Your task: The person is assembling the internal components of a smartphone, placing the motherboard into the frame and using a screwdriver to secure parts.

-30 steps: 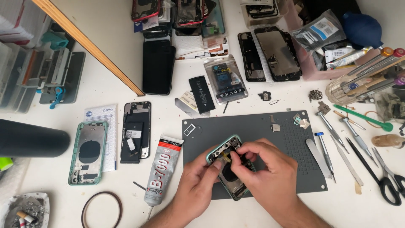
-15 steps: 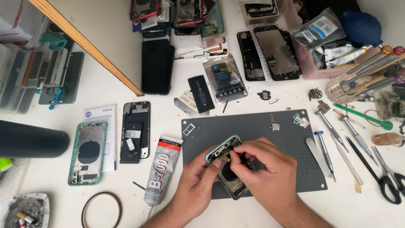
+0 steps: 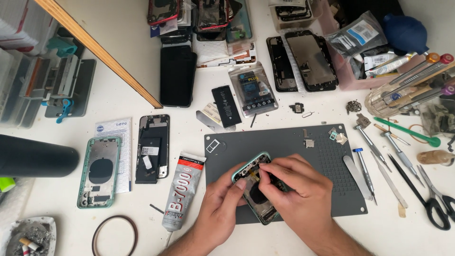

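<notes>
The white tabletop (image 3: 128, 95) is crowded all over, and a dark grey work mat (image 3: 327, 156) sits lower centre of the frame. On the mat lies a green-framed phone housing (image 3: 251, 173), tilted, its lower half hidden under both hands. The left hand (image 3: 220, 213) grips its left edge, fingers closed around the frame; the right hand (image 3: 298, 189) covers the middle, fingers pinched narrow over the inside, though whether they hold anything I cannot tell. A black cylinder (image 3: 33, 155) lies at the left edge. Left of the mat rest another green housing (image 3: 99, 171), a dark phone frame (image 3: 152, 148) and a glue tube (image 3: 182, 189). Scissors (image 3: 433, 199) and screwdrivers (image 3: 367, 137) lie to the right.
</notes>
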